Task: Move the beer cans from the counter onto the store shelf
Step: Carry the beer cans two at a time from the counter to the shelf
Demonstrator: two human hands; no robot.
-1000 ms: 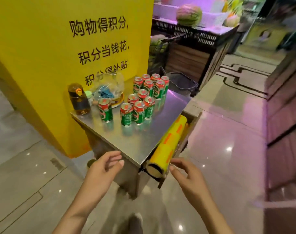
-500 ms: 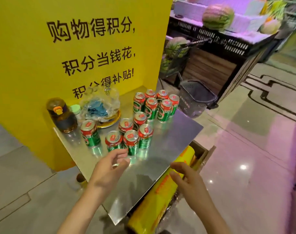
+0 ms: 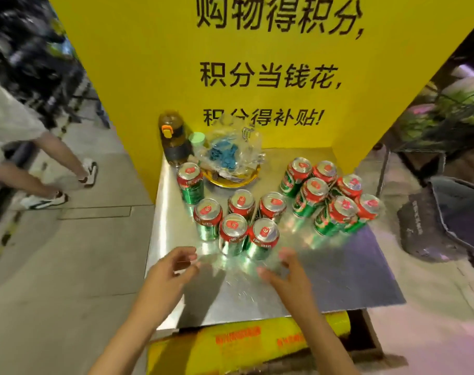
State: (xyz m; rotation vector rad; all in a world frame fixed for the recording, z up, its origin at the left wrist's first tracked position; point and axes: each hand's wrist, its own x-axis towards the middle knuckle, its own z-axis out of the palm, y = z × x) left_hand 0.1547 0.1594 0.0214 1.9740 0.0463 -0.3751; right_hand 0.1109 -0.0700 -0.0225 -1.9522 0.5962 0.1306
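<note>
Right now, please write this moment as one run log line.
phase: reaching | left hand: open, empty | right hand: open, empty | beer cans: all upright on counter | nearest: front pair | shelf: not in view

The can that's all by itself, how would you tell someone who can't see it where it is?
Find the big yellow sign behind the steel counter. At its foot, on the left, stands a brown bottle with an orange cap. The lone can is just in front of that bottle, apart from the two bunches of cans to its right.
</note>
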